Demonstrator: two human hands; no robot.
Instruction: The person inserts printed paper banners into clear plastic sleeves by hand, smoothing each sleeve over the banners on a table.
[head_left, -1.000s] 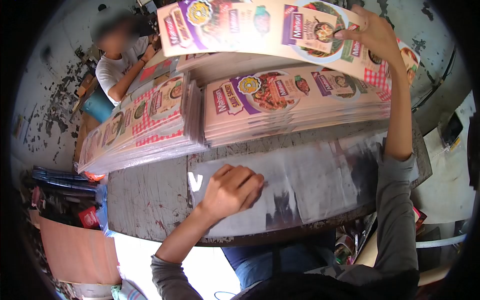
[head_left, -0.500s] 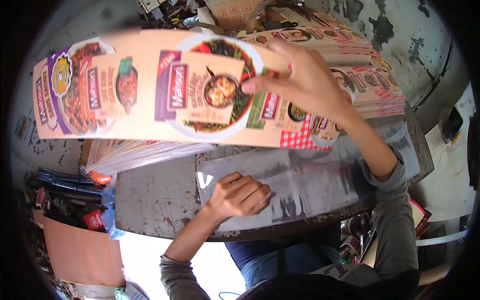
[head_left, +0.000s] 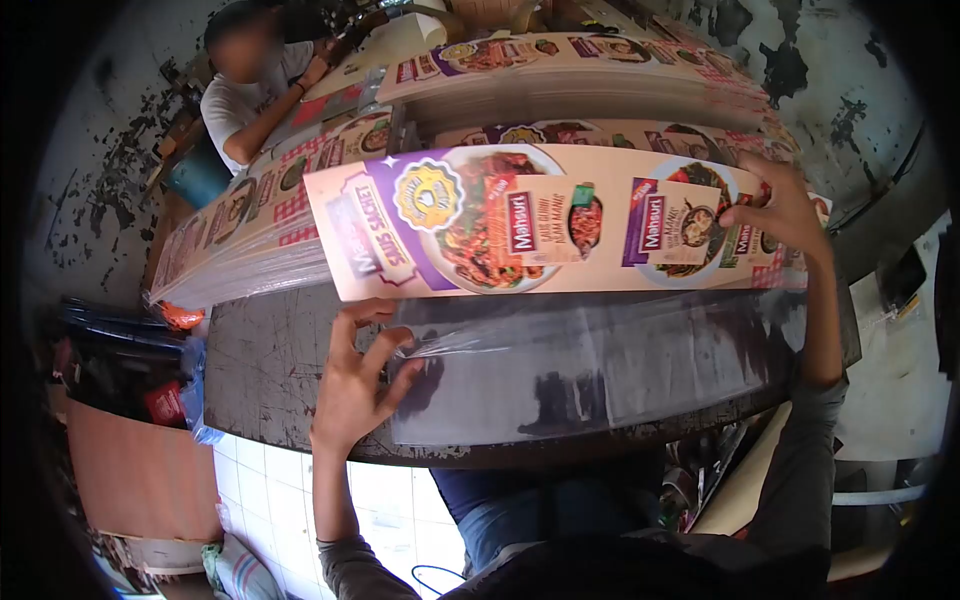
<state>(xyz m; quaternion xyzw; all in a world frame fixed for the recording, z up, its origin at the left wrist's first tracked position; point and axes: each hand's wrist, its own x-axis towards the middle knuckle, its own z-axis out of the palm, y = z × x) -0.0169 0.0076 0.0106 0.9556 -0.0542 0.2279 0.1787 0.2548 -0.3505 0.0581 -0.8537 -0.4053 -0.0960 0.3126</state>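
Observation:
A long printed cardboard sheet (head_left: 590, 275) with food pictures and sauce sachets is tilted above the table. My right hand (head_left: 785, 215) grips its right part, thumb on the printed face. Below it, a clear plastic sleeve (head_left: 660, 370) lies flat along the table's front. My left hand (head_left: 355, 385) is at the sleeve's left end, thumb and forefinger pinching its upper edge, which is pulled up into creases. The left fingertips sit just under the sheet's lower left corner.
Stacks of similar printed sheets (head_left: 560, 85) stand at the back of the dark, worn table (head_left: 265, 370). A plastic-wrapped stack (head_left: 240, 240) is at the left. Another person (head_left: 255, 100) sits beyond it. A brown panel (head_left: 140, 470) stands at lower left.
The sheet has moved right and come down closer to the sleeve. My left hand has gone from a fist on the sleeve to its left end, lifting the edge. The view has shifted.

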